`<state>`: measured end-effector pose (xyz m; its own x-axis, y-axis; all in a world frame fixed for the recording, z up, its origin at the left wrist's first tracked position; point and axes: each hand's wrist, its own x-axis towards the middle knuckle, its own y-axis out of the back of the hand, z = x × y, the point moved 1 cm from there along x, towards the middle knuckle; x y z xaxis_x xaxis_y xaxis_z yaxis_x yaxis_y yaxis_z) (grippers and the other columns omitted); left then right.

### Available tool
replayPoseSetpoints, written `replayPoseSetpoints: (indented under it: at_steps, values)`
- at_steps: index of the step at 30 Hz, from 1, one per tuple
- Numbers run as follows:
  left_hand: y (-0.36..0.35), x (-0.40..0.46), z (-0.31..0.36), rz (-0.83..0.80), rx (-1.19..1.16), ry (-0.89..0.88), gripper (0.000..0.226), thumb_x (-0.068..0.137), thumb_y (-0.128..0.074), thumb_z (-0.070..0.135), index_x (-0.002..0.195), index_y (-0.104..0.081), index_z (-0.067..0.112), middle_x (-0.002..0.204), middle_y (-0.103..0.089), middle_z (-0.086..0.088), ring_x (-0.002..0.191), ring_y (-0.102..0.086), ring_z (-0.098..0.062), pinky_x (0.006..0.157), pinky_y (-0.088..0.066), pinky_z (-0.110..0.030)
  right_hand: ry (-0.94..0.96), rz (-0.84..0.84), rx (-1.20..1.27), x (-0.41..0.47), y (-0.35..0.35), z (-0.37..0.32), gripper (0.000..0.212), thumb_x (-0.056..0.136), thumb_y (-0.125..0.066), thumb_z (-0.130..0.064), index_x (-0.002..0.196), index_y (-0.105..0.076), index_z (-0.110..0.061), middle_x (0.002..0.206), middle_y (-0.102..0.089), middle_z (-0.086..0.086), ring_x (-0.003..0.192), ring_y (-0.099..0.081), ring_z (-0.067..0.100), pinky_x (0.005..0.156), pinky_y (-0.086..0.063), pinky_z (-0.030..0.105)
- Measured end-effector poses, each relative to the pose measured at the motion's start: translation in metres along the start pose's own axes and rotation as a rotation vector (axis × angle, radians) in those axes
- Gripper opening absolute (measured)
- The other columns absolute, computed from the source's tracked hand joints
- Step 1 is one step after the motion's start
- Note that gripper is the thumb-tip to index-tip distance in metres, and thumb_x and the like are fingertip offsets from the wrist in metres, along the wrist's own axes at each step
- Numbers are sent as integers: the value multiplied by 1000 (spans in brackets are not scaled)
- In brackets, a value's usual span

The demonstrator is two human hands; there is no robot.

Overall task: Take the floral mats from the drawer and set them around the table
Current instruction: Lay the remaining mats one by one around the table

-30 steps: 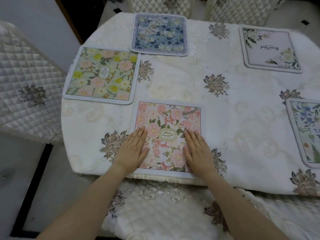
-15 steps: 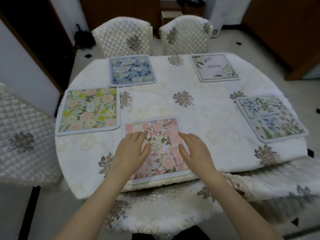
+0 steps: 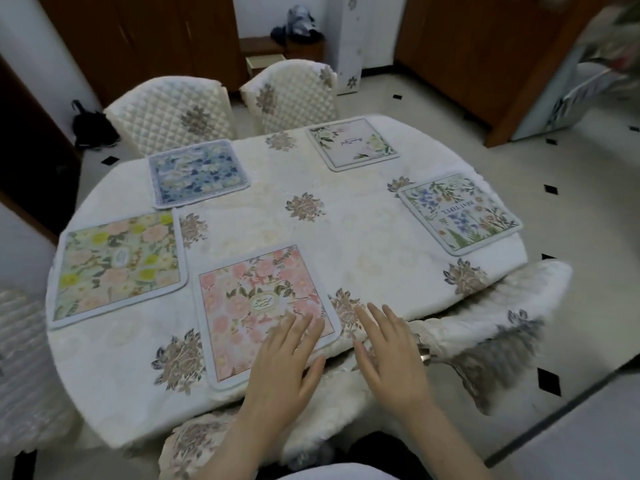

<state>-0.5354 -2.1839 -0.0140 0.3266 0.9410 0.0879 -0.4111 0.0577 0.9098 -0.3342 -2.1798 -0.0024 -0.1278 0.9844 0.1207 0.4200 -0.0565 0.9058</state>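
Observation:
Several floral mats lie on the white embroidered table (image 3: 346, 230). A pink mat (image 3: 256, 310) sits at the near edge, a yellow-green mat (image 3: 117, 265) to its left, a blue mat (image 3: 197, 171) at the far left, a pale white mat (image 3: 351, 143) at the far right, and a blue-and-green mat (image 3: 457, 213) on the right. My left hand (image 3: 287, 362) hovers with straight fingers over the pink mat's near right corner. My right hand (image 3: 391, 351) is spread open over the table edge, just right of that mat. Neither hand holds anything.
Two quilted chairs (image 3: 173, 112) (image 3: 291, 91) stand behind the table, another chair (image 3: 20, 368) at the left, and one (image 3: 502, 306) at the near right. Brown wooden cabinets (image 3: 138, 36) line the back wall. A tiled floor (image 3: 571, 220) spreads out to the right.
Both hands have lifted off the pink mat and drifted right toward the table edge. The view has pulled back and swung, showing more of the room.

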Motion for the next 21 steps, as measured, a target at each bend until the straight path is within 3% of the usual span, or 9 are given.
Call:
replayPoseSetpoints:
  at_steps: [5, 9, 15, 18, 21]
  values:
    - [-8, 29, 36, 14, 31, 22, 52, 100, -22, 49, 149, -24, 30, 152, -33, 6, 143, -25, -16, 111, -25, -41, -1, -11, 2, 3, 21, 47, 54, 98, -25, -47, 146, -34, -26, 151, -37, -2, 142, -24, 14, 115, -24, 45]
    - [-14, 63, 82, 71, 19, 69, 52, 99, -26, 47, 146, -37, 26, 148, -40, 5, 139, -33, -19, 111, -24, -38, 39, -22, 14, 9, 47, 95, 53, 98, -29, -44, 148, -30, -27, 152, -33, -4, 143, -17, 11, 117, -10, 35]
    - [-47, 102, 158, 77, 4, 120, 53, 98, -26, 49, 145, -36, 28, 148, -39, 7, 139, -32, -18, 114, -18, -29, 33, 14, 2, 18, 88, 175, 52, 97, -34, -40, 146, -34, -26, 151, -37, -2, 142, -27, 16, 115, -25, 42]
    - [-58, 118, 185, 66, -31, 130, 53, 98, -25, 50, 145, -36, 28, 149, -38, 7, 139, -31, -17, 114, -7, -23, 19, 35, 9, 21, 105, 206, 51, 96, -37, -38, 145, -36, -25, 151, -37, -2, 140, -31, 16, 115, -24, 38]
    - [-66, 135, 203, 65, -28, 118, 55, 98, -23, 52, 145, -38, 27, 148, -40, 6, 138, -33, -19, 112, -11, -25, 15, 55, 37, 26, 118, 231, 51, 96, -37, -36, 146, -37, -25, 151, -36, -4, 140, -30, 12, 114, -21, 33]
